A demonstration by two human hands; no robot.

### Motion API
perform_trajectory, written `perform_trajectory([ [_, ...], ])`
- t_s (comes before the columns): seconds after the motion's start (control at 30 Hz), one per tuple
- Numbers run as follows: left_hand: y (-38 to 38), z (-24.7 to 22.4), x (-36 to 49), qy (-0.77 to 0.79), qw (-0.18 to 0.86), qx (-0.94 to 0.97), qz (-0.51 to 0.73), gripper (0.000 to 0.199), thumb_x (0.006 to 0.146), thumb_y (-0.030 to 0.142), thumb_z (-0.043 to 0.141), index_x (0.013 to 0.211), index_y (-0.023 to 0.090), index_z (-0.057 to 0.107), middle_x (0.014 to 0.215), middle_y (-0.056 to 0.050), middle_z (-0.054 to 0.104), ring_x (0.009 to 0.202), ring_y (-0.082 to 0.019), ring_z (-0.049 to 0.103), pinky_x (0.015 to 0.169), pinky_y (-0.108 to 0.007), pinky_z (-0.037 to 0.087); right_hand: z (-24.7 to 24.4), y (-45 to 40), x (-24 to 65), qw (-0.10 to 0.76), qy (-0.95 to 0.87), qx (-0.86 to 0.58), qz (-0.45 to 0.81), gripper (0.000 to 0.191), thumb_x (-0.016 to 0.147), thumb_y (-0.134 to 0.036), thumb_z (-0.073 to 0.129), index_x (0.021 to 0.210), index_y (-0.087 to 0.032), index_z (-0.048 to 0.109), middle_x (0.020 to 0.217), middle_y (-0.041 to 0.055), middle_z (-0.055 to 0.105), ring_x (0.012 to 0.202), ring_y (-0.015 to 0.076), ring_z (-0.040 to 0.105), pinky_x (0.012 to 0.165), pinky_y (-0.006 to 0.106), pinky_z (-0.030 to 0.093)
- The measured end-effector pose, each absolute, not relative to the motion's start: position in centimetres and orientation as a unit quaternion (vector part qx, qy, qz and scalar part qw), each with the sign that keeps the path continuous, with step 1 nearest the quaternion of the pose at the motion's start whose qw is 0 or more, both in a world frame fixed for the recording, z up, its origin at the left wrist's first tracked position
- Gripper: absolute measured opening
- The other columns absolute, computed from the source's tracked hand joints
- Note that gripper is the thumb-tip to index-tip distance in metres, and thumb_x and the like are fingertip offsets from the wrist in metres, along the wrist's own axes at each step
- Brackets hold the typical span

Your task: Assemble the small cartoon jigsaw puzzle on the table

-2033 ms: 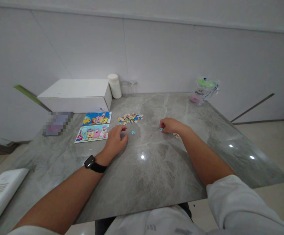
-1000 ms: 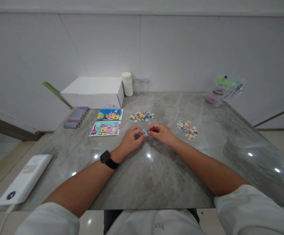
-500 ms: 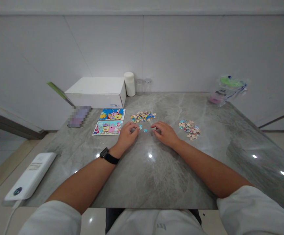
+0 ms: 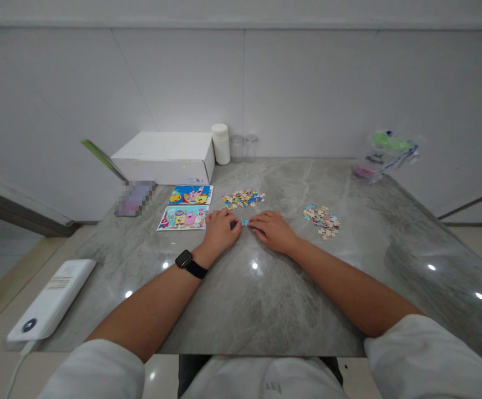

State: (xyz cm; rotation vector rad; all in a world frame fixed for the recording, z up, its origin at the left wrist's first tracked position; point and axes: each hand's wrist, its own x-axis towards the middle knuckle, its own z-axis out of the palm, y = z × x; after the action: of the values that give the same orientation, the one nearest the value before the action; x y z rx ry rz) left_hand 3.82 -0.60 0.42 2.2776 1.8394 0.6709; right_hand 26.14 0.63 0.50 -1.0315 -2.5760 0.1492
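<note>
Small light-blue jigsaw pieces [image 4: 244, 222] lie on the grey table between my two hands. My left hand [image 4: 222, 230], with a black watch on its wrist, has its fingers closed at the left side of these pieces. From the right, my right hand [image 4: 274, 230] pinches at their other edge. The fingertips partly cover the pieces, so I cannot tell whether they are joined. Just beyond my hands sits a heap of mixed jigsaw pieces [image 4: 244, 198]. A second heap of jigsaw pieces [image 4: 322, 221] lies to the right of my right hand.
Two cartoon picture cards [image 4: 183, 218] lie left of my left hand. Behind them stand a white box [image 4: 163, 158], a white bottle [image 4: 221, 145] and two clear glasses [image 4: 251, 148]. A plastic bag [image 4: 386, 155] is at the back right, a white corded device [image 4: 53, 299] at the front left.
Both hands have come closer together over the light-blue pieces. The pieces, seen apart before, are now close together between my fingertips.
</note>
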Motion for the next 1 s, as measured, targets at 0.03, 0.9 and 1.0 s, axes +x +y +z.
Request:
perform_trajectory([
  [0.03, -0.6, 0.4, 3.9, 0.615, 0.066, 0.756, 0.216, 0.02, 0.096, 0.037, 0.064, 0.089, 0.025, 0.077, 0.109, -0.007, 0.07, 0.111, -0.03, 0.059, 0.099, -0.049, 0.04, 0.5, 0.6, 26.1, 0.176, -0.912, -0.366, 0.053, 0.028, 0.104, -0.026, 0.058, 0.124, -0.024, 0.078, 0.127, 0.0085, 0.077, 0.116, 0.0272, 0.063, 0.099, 0.045, 0.042],
  [0.9, -1.4, 0.7, 2.4, 0.476, 0.076, 0.847, 0.224, 0.026, 0.097, 0.024, 0.058, 0.111, 0.028, 0.08, 0.121, -0.005, 0.079, 0.113, -0.028, 0.066, 0.108, -0.053, 0.038, -0.1, 0.7, 26.7, 0.19, -0.911, -0.355, 0.091, 0.033, 0.102, -0.027, 0.058, 0.129, -0.028, 0.077, 0.128, 0.009, 0.076, 0.116, 0.0276, 0.062, 0.101, 0.047, 0.041],
  [1.0, -1.4, 0.7, 2.4, 0.478, 0.076, 0.846, 0.225, 0.026, 0.097, 0.024, 0.058, 0.111, 0.028, 0.08, 0.122, -0.004, 0.079, 0.113, -0.029, 0.066, 0.108, -0.053, 0.038, 0.0, 0.7, 26.7, 0.191, -0.911, -0.355, 0.085, 0.033, 0.102, -0.026, 0.059, 0.128, -0.026, 0.077, 0.129, 0.0094, 0.076, 0.115, 0.0283, 0.063, 0.1, 0.047, 0.042],
])
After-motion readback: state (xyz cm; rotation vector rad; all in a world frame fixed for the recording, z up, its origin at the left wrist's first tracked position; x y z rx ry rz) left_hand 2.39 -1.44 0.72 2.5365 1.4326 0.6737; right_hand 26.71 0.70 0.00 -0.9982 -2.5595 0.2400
